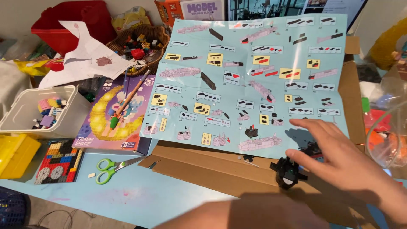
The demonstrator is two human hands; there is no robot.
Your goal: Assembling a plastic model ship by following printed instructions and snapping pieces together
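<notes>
The small black block model (pixel 288 171) sits low and right of centre in the frame, on the brown cardboard sheet (pixel 212 167) that covers this part of my worktop (pixel 140 195). My right hand (pixel 339 157) comes in from the right edge, flat and spread, fingers apart and clamped on nothing; the thumb tip lies right against the top of the model, while the longer fingers stretch out over the lower right corner of the pale blue instruction sheet (pixel 250 80). That sheet is unfolded and fills the middle and upper right of the frame, its lower edge resting on the cardboard just above the model.

My left arm shows as a blurred forearm (pixel 237 214) along the bottom edge; the hand itself is out of the frame, so I cannot tell how it stands.

To the left of the sheet lies a purple box with a yellow crescent picture (pixel 116 114), and a pencil with a green end (pixel 127 99) lies slanted across it. Below the box, green-handled scissors (pixel 108 167) lie on the worktop, near a flat plate of coloured bricks (pixel 57 163) in the lower left. A white tub of loose bricks (pixel 40 112) stands at the left, a yellow container (pixel 15 154) under it. A wicker basket of pieces (pixel 137 46) and a red bin (pixel 70 23) stand in the upper left.
</notes>
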